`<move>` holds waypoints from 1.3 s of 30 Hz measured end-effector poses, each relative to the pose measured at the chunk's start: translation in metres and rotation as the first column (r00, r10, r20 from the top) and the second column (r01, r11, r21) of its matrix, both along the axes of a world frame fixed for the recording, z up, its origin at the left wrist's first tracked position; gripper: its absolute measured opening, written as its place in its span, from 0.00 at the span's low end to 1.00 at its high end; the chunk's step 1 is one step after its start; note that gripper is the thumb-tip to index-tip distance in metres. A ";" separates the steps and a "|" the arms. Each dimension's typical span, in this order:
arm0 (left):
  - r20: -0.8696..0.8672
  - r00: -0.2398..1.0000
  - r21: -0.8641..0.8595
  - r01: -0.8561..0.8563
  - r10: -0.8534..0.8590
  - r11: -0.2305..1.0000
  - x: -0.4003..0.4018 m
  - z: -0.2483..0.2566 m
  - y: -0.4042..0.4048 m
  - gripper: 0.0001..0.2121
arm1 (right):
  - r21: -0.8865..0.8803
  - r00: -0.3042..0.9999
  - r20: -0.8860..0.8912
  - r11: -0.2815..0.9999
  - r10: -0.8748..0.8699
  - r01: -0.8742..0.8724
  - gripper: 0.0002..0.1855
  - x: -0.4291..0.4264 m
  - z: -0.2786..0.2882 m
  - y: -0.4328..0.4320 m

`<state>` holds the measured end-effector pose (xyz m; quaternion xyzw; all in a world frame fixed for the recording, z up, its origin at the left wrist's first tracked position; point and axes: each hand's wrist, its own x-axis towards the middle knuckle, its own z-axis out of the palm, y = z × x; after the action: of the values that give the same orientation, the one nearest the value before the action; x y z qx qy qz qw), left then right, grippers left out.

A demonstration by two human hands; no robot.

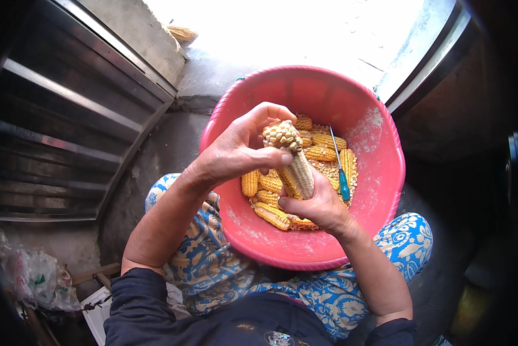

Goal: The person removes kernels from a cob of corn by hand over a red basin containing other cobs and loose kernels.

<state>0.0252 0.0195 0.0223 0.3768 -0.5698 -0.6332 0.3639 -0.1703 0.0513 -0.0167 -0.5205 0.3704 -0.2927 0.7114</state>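
Over a red plastic basin (373, 181) I hold a partly shelled corn cob (300, 173), tilted. My right hand (323, 201) grips its lower part. Loose-looking pale kernels cluster at the upper end, and yellow rows remain along one side; much of the face towards me is bare. My left hand (246, 145) is around the kernelled upper end, its thumb pressed below the cluster and its fingers partly hidden behind. Yellow corn ears (272, 216) and loose kernels (325, 169) lie in the basin. A screwdriver (343, 184) with a teal handle rests on them at the right.
The basin stands between my knees in patterned blue trousers (403, 238). A ribbed metal door (68, 116) is at the left, and a metal frame (429, 60) at the right. Plastic bags (40, 277) lie lower left. Straw bristles (182, 33) show beyond the bright doorway's wall.
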 end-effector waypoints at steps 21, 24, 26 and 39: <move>0.049 0.998 0.017 0.037 -0.038 0.999 0.005 0.020 0.006 0.25 | -0.208 0.976 -0.204 0.977 -0.082 0.038 0.31 0.002 -0.016 -0.009; 0.097 0.995 -0.017 0.018 -0.017 1.000 0.003 0.020 0.007 0.24 | -0.249 0.962 -0.249 0.967 -0.114 0.051 0.31 0.001 -0.019 -0.011; 0.091 0.996 -0.007 -0.018 0.018 1.000 0.001 0.017 0.007 0.24 | -0.282 0.958 -0.255 0.958 -0.133 0.058 0.31 0.001 -0.021 -0.011; 0.078 0.991 -0.094 -0.101 0.109 0.990 -0.003 0.007 0.007 0.19 | -0.376 0.934 -0.292 0.923 -0.205 0.085 0.31 0.003 -0.025 -0.010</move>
<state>0.0221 0.0266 0.0294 0.4155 -0.5918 -0.5705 0.3894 -0.1676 0.0416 -0.0420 -0.6529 0.4614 -0.3175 0.5100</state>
